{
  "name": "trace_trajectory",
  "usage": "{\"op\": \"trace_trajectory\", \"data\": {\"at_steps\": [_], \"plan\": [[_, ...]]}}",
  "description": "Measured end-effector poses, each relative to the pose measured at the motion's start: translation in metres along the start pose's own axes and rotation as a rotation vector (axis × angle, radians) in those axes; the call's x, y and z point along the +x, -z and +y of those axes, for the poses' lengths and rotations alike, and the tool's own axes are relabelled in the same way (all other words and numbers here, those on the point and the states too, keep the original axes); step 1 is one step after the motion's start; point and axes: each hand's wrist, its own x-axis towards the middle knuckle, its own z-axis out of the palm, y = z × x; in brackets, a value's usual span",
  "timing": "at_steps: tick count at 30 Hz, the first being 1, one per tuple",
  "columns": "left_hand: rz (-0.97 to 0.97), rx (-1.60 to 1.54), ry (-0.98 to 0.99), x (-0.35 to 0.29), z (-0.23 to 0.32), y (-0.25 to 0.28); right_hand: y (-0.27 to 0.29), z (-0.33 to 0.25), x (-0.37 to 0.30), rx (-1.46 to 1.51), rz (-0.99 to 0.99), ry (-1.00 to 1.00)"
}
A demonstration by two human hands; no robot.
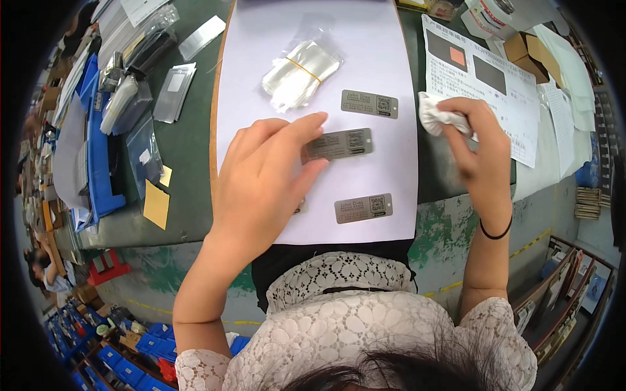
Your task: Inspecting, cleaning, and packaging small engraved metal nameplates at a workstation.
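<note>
My left hand (264, 173) hovers over the white sheet with thumb and forefinger spread apart. Between those fingertips lies the left end of a grey metal tag (349, 144), engraved with text and a square code and pierced at its right end. I cannot tell whether the fingers touch it. Similar tags lie farther off (370, 104) and nearer to me (364, 208); the edge of another (300, 207) peeks out beneath my left hand. Over the green tabletop, right of the sheet, my right hand (479, 143) pinches a crumpled white cloth (435, 116).
A rubber-banded bundle of clear plastic sleeves (297, 75) rests on the white sheet (254, 39). A blue bin (104, 156) and stacked plastic sleeves (175, 91) stand at left. Printed papers (515, 124) and an open cardboard box (531, 55) are at right.
</note>
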Motion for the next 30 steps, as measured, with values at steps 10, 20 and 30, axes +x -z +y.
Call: {"op": "trace_trajectory", "data": {"at_steps": [10,20,30], "plan": [[-0.084,-0.173,-0.084,0.012,0.031,-0.034,0.018,0.003,-0.036,0.147,0.087,-0.056],[-0.048,-0.253,-0.031,0.012,0.031,-0.039,0.022,0.007,-0.045,0.16,0.124,-0.028],[-0.077,-0.116,0.058,0.007,0.025,-0.026,0.006,-0.01,-0.053,0.18,-0.066,0.052]]}}
